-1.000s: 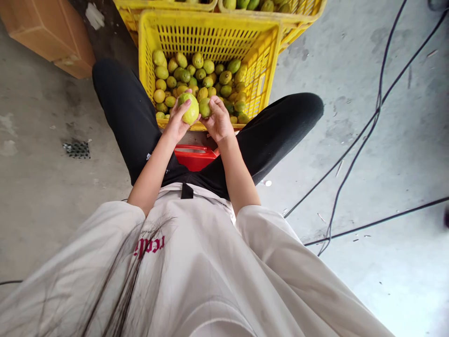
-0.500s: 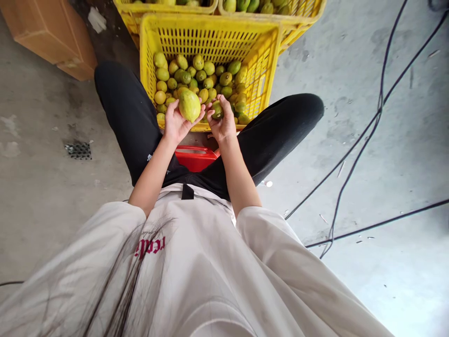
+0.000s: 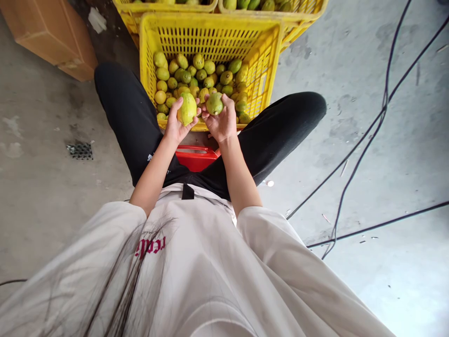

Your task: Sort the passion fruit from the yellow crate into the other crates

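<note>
I sit over a yellow plastic crate (image 3: 210, 35) holding several green-yellow fruits (image 3: 196, 75). My left hand (image 3: 175, 125) is closed around a large yellow-green fruit (image 3: 187, 108), held upright above the crate's near rim. My right hand (image 3: 222, 122) grips a smaller green fruit (image 3: 214, 103) at its fingertips, right beside the larger one. Both hands are close together, almost touching, over the near edge of the crate.
Two more yellow crates (image 3: 301, 14) with fruit stand behind the first. A red stool (image 3: 194, 157) shows between my legs. A cardboard box (image 3: 52, 32) lies far left, a floor drain (image 3: 79, 150) at left, and black cables (image 3: 365, 135) cross the concrete floor at right.
Both hands have turned their fruits: the large one has tilted upright in my left hand, and the small one has been raised to my right fingertips and rolled into fuller view.
</note>
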The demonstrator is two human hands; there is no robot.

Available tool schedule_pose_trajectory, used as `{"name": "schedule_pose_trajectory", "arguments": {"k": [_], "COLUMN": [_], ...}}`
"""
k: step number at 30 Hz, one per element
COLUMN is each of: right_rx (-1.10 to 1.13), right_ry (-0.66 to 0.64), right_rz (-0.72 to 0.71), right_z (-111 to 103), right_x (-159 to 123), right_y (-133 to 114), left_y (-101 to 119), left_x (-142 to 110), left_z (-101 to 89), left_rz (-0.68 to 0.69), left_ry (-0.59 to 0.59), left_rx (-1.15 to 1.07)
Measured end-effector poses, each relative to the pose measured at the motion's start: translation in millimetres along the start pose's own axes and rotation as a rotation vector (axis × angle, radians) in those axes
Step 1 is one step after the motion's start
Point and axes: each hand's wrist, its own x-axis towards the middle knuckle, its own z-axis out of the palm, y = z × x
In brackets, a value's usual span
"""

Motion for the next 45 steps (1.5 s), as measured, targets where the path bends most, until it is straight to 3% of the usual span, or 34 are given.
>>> {"name": "schedule_pose_trajectory", "arguments": {"k": [5,10,17,23,29,32,37,42,45], "right_rx": [-0.051,-0.106,-0.024,0.033,-0.111,-0.127,0.023,-0.023,-0.039], "right_ry": [0.072,0.189,0.077,-0.042,0.030,0.038,-0.077,-0.006,0.014], "right_rz": [-0.002,-0.057,-0.163,-0.215,-0.070,0.003,-0.026,-0.116,-0.115], "right_z": [-0.4,1.4,0.7,4.0,9.8,8.0,-1.8,0.0,1.0], "right_x": [-2.2,-5.1,-4.3,-10.3,-15.9,-15.8,-6.1,-6.6,-9.5], "right_y": [5.4,12.2,8.3,-0.1,1.1,-1.0,-2.2,4.6,5.6], "left_y": [-2.7,-1.9,2.2,5.1,2.0,0.6,-2.1,-1.9,0.1], "left_x": [-0.6,1.6,-7.0,-11.3,-3.8,-5.1,-6.4,-5.8,-8.5], "left_z": [1.1,-0.5,3.4,7.1,0.3,-1.9,0.1,1.0,0.5], "left_rz": [0.023,0.024,0.053,0.057,0.020,0.015,0.014,0.021,0.036], "left_ry": [-0.064,-0.054,-0.176,-0.208,-0.101,-0.117,-0.132,-0.099,-0.143], "left_rx": [0.079,0.054,0.063,-0.008,0.019,0.032,0.078,0.068,0.055]}}
